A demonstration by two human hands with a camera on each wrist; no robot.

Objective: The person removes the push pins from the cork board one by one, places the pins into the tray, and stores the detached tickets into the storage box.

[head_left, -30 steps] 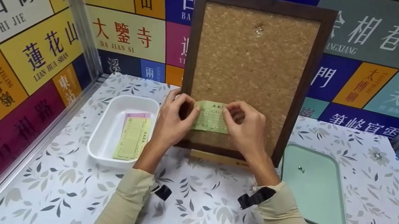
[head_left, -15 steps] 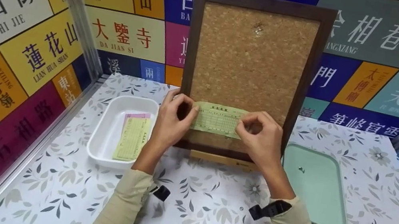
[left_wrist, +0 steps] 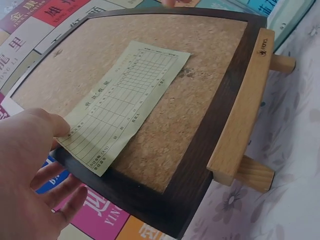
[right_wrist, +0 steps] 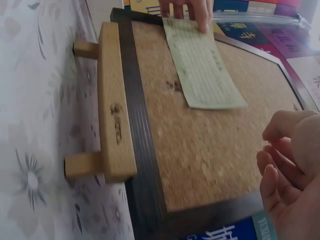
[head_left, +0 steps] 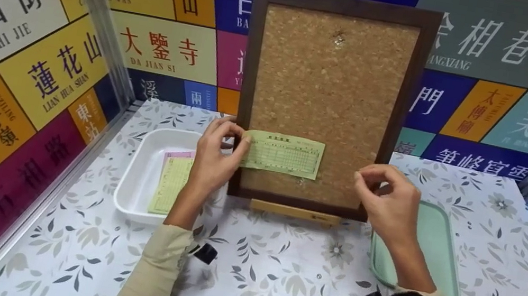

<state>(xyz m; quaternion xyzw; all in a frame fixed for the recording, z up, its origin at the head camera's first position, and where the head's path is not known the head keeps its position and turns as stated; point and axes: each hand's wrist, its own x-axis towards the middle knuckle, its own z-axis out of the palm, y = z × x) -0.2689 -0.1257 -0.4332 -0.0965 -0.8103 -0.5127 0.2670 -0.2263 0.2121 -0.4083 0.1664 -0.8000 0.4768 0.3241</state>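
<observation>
A pale green printed receipt slip (head_left: 284, 154) lies sideways across the lower part of a corkboard (head_left: 327, 89) in a dark wood frame. My left hand (head_left: 217, 153) pinches the slip's left end between thumb and forefinger, over the frame's left side. In the left wrist view the other fingers (left_wrist: 72, 205) spread beyond the board's edge. My right hand (head_left: 389, 201) is off the slip, near the frame's lower right side. Its fingers (right_wrist: 272, 192) curl loosely in the right wrist view, and nothing shows between them.
A white tub (head_left: 131, 190) at left holds yellow and pink slips (head_left: 172, 181). A green tray (head_left: 432, 246) lies at right, partly behind my right hand. The corkboard leans on a wooden stand (left_wrist: 245, 110). Patterned walls rise at the back and sides of the floral tabletop (head_left: 275, 273).
My right hand slid along the slip to its right end, then let go and moved right toward the tray. My left hand shifted slightly left, still pinching the slip.
</observation>
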